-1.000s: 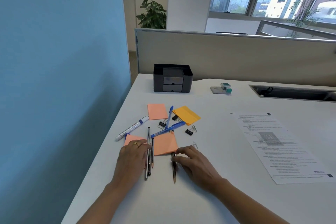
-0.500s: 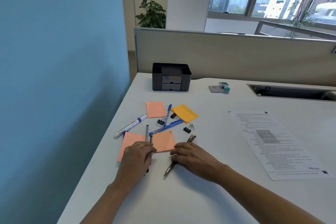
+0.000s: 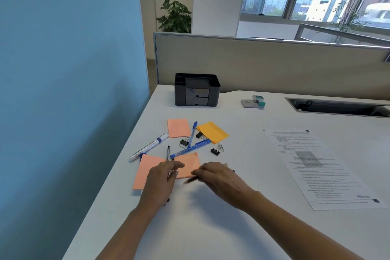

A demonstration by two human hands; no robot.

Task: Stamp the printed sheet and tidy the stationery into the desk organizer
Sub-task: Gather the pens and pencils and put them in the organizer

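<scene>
Four sticky pads [image 3: 179, 128], three salmon and one yellow, lie near the left edge of the worktop [image 3: 200, 228]; among them three binder clips [image 3: 214, 151], two blue pens [image 3: 192, 134], one white marker [image 3: 148, 146]. The desk organizer [image 3: 197, 89] stands at the far left corner; one stamp [image 3: 253, 101] at the far edge; the printed sheet [image 3: 316, 167] towards the right edge, its text too small to read. The left hand [image 3: 162, 179], palm down, curls its fingers round two thin dark pens [image 3: 168, 153]; the right hand [image 3: 219, 177] bends over a blurred pencil [image 3: 191, 179], and I cannot tell if it grasps.

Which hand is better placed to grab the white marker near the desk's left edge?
Left. The white, blue-banded marker lies just beyond the left hand, on its outer side; the right hand would have to cross over it.
</scene>
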